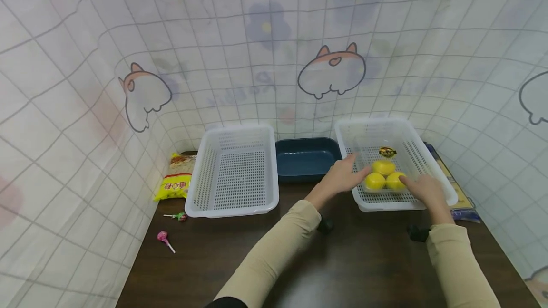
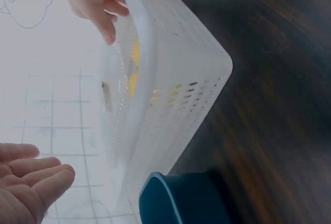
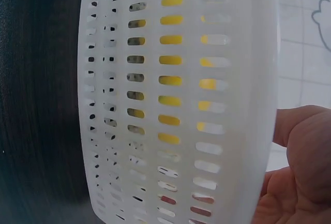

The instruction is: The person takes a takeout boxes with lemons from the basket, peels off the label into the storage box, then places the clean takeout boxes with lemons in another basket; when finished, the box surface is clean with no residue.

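Inside the white basket (image 1: 364, 206) on the right is a clear plastic box (image 1: 369, 145) with a dark gold label (image 1: 387, 152). Three yellow round things (image 1: 384, 168) sit in the box. My left hand (image 1: 341, 175) hovers over the basket's left rim, its fingers extended and holding nothing; the left wrist view shows it apart from the basket. Over the basket's right side, my right hand (image 1: 425, 190) reaches in with thumb and fingers apart, the thumb overlapping a yellow thing. In the right wrist view, the basket wall hides part of its fingers.
A second white basket (image 1: 274, 203) stands left of a dark blue tray (image 1: 308, 178). Farther left lie a yellow snack bag (image 1: 175, 182) and two lollipops, one green (image 1: 181, 216), one pink (image 1: 162, 236). A flat package (image 1: 464, 203) lies by the right basket; patterned curtain surrounds the table.
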{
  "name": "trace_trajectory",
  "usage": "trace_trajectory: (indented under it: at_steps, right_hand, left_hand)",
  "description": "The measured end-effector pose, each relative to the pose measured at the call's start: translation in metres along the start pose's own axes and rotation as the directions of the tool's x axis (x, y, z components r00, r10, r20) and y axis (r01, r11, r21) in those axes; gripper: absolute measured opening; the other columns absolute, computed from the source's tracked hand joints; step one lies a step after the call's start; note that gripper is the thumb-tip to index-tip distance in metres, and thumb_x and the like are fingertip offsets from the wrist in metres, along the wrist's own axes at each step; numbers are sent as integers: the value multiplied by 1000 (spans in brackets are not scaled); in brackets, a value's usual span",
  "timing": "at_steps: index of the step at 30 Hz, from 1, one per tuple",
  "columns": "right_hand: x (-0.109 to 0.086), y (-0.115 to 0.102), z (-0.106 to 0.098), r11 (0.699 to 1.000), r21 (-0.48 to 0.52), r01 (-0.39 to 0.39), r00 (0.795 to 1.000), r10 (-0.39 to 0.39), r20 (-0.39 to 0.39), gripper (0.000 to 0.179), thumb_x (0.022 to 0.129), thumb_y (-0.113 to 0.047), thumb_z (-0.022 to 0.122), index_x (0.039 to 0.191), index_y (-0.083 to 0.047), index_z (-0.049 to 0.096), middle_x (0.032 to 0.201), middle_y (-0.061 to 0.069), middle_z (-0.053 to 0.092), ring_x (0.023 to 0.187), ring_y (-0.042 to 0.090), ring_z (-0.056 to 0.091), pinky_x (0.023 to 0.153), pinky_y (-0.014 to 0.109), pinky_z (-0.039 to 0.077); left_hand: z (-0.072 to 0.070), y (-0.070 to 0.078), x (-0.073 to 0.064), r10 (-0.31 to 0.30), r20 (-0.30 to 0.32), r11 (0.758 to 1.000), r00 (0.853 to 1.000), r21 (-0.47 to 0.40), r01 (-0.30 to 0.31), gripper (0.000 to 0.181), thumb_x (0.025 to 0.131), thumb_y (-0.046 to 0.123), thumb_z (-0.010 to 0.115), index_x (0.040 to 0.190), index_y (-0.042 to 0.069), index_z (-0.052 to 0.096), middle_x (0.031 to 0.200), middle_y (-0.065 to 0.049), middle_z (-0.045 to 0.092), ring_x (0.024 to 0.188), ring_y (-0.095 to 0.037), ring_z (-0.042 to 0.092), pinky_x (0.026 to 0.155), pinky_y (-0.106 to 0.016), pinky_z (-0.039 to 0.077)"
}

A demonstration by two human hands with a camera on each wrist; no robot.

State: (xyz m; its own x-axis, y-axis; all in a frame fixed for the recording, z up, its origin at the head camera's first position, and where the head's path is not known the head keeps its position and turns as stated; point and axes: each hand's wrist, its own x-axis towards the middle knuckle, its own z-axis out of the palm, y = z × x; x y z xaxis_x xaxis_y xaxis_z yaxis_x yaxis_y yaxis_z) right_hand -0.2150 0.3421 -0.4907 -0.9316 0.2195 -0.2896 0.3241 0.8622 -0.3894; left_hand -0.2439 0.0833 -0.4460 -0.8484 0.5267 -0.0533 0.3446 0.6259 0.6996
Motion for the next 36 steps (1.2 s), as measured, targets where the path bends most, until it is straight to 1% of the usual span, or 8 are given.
trace_trajectory:
  at_steps: [8,12,16,21,23,29,32,36]
  right_hand:
    - [6,1,7,1000,9,-17,1000,17,0,60,102,-46,42,98,11,58,75,17,51,71,29,51,60,33,43]
    - [8,-1,10,999,38,-26,1000,26,3,59,100,-47,44,98,10,57,74,15,50,71,28,51,59,31,42]
    - [7,-3,14,997,71,-36,999,36,10,55,99,-46,46,93,8,57,71,13,48,69,26,51,58,30,41]
    - [7,-5,10,996,84,-31,999,29,23,54,99,-45,46,94,8,56,69,10,46,67,24,50,57,30,42]
    - [9,-7,4,996,84,-32,999,31,10,55,99,-45,46,96,9,56,69,10,46,67,24,50,57,30,42]
    - [18,-9,-13,996,82,-36,999,38,-34,52,98,-43,47,92,8,58,68,11,49,65,24,50,54,29,41]
    - [17,-6,-12,996,81,-42,999,43,-8,50,98,-42,47,86,5,57,63,7,46,60,21,48,52,28,40]
    - [11,2,-2,997,70,-41,999,41,-3,49,99,-42,47,83,4,57,62,6,45,60,22,47,53,29,40]
  left_hand:
    - [4,15,20,-116,88,985,989,-118,126,77,99,64,39,156,13,31,161,-7,38,147,-26,42,117,-39,41]
    - [7,18,27,-167,110,965,980,-183,185,78,98,65,39,151,8,40,157,-11,44,142,-29,47,113,-42,45]
    - [11,15,33,-220,152,941,964,-227,251,79,97,66,41,151,8,40,157,-11,44,140,-31,48,111,-44,46]
    - [15,12,43,-299,249,884,921,-290,365,77,96,66,43,152,13,41,159,-7,41,145,-28,43,117,-44,40]
    - [15,14,50,-308,263,868,914,-317,383,75,96,66,43,151,15,43,159,-6,41,146,-28,42,119,-45,39]
    - [20,21,66,-300,267,807,916,-442,392,71,98,60,47,153,17,38,162,-4,34,149,-28,36,121,-50,34]
    - [29,21,67,-324,306,753,895,-489,440,72,98,57,47,156,17,31,166,-3,26,153,-28,29,123,-51,30]
    - [45,20,62,-358,354,716,864,-489,497,71,100,56,46,156,16,30,166,-4,24,154,-28,26,125,-52,27]
